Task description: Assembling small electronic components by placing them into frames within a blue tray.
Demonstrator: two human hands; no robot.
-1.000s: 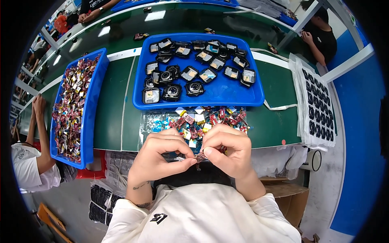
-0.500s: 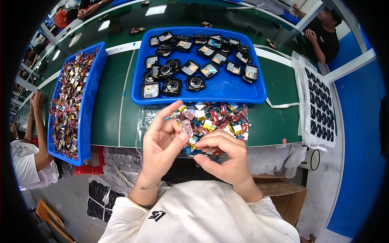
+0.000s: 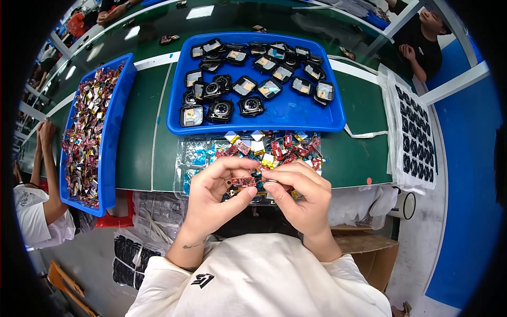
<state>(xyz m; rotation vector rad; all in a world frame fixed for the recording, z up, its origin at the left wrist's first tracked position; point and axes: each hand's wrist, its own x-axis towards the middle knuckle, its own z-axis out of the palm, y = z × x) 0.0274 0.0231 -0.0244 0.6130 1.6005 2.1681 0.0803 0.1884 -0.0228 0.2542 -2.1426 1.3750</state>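
My left hand pinches a small red circuit board between thumb and fingers, just above the table's near edge. Close against its right end, the fingertips of my right hand are pressed together; whatever lies between them is too small to make out. Beyond both hands, a loose pile of red circuit boards with white and yellow battery-like pieces covers much of a clear plastic tray. Blue film shows in that tray's left part.
A blue tray of black watch cases stands behind the pile. On the left, a long blue bin is full of similar boards. White sheets with black parts lie at the right. People sit around the green table.
My left index finger, raised before, has curled down, and the board is now turned lengthwise. My right fingertips have come up next to the board's right end.
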